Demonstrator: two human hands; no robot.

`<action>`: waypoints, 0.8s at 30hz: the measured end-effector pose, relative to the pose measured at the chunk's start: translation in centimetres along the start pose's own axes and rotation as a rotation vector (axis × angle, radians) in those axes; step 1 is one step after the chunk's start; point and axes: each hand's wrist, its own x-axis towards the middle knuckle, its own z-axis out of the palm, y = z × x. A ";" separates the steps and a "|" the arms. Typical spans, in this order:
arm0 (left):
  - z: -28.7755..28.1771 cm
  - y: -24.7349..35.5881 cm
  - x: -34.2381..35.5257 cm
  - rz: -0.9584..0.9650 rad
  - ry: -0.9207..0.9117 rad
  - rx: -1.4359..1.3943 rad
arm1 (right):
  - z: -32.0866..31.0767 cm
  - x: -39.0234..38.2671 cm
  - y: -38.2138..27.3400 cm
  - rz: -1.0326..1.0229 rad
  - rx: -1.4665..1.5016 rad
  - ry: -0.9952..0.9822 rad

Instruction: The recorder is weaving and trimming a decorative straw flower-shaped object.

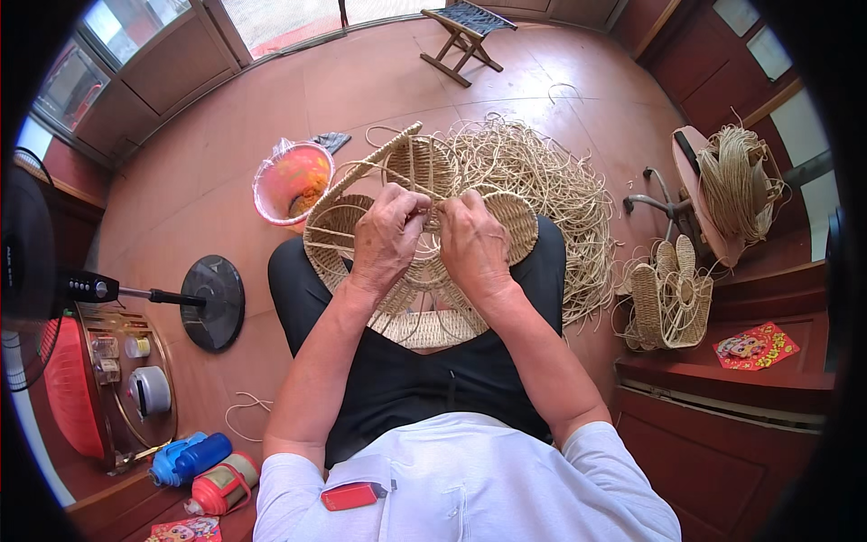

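Note:
A woven straw basket with rounded, petal-like panels rests on my lap between my knees. My left hand is closed in a pinch at the middle of the weave, thumb and forefinger together on a straw cord. Close beside it, my right hand is pinched too, its fingertips on the cord near the same spot. The fingertips of both hands nearly meet, and the exact strand between them is hard to make out. Loose cord ends curve out from the woven panels.
A big heap of loose straw cord lies on the floor beyond my right knee. A pink bucket stands front left, a fan base left. At right are a chair holding a cord bundle and another woven piece. A folding stool stands far off.

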 end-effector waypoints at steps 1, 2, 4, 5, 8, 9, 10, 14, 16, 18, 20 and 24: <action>0.0 0.0 0.0 -0.002 0.003 0.006 | 0.1 0.2 0.0 0.008 -0.002 -0.005; 0.0 0.1 0.0 0.000 0.010 0.006 | 0.3 0.3 -0.1 0.032 0.011 0.007; 0.1 0.1 0.0 0.003 0.015 0.004 | 0.5 0.4 -0.1 0.057 0.022 0.020; 0.1 0.1 0.0 -0.003 0.009 0.004 | 0.7 0.3 -0.2 0.067 0.009 0.013; 0.1 0.0 0.1 -0.003 0.003 0.008 | 1.1 0.0 -0.4 0.079 0.011 0.018; 0.1 -0.1 0.1 -0.004 -0.007 0.008 | 1.2 0.0 -0.5 0.081 0.028 0.028; 0.1 -0.1 0.1 0.001 0.000 0.013 | 1.3 -0.1 -0.5 0.083 0.028 0.027; 0.1 -0.4 0.4 0.082 -0.002 0.073 | 1.7 -0.3 -0.6 0.123 0.022 0.025; 0.1 -0.5 0.4 0.120 -0.005 0.106 | 1.7 -0.3 -0.6 0.121 0.022 0.033; 0.0 -0.5 0.5 0.133 -0.034 0.148 | 1.6 -0.3 -0.6 0.120 0.065 0.050; 0.0 -0.5 0.5 0.138 -0.048 0.174 | 1.4 -0.3 -0.5 0.095 0.088 0.045; -0.5 -0.4 0.2 0.118 -0.115 0.240 | 0.4 -0.7 -0.2 0.026 0.263 0.069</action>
